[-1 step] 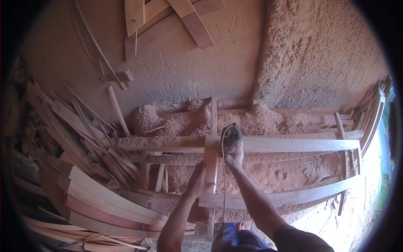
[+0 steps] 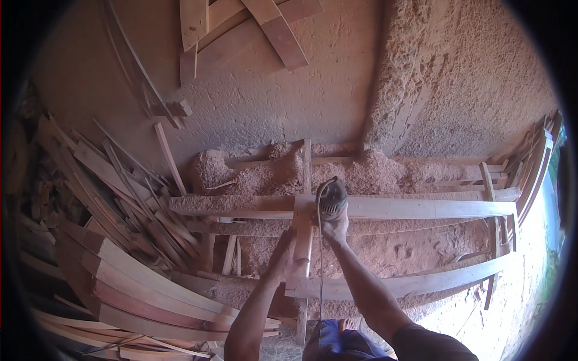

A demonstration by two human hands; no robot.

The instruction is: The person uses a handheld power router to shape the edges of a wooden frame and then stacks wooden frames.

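Note:
My right hand (image 2: 335, 225) grips a dark power tool (image 2: 331, 195) from below, on the upper long pale rail (image 2: 421, 207) beside the right edge of an upright short board (image 2: 304, 213). Its cord hangs down past my wrist toward my body. My left hand (image 2: 284, 256) holds the lower part of that short board from the left, below and left of the tool. The board lies crosswise over the upper rail and a lower curved rail (image 2: 397, 286). The tool's working end is hidden.
Wood shavings (image 2: 379, 174) heap along the wall (image 2: 271, 108) and under the rails. Loose slats (image 2: 120, 180) pile at the left, beside stacked curved planks (image 2: 144, 283). More strips (image 2: 536, 162) lean at the far right. Crossed boards (image 2: 253, 30) stand at the top.

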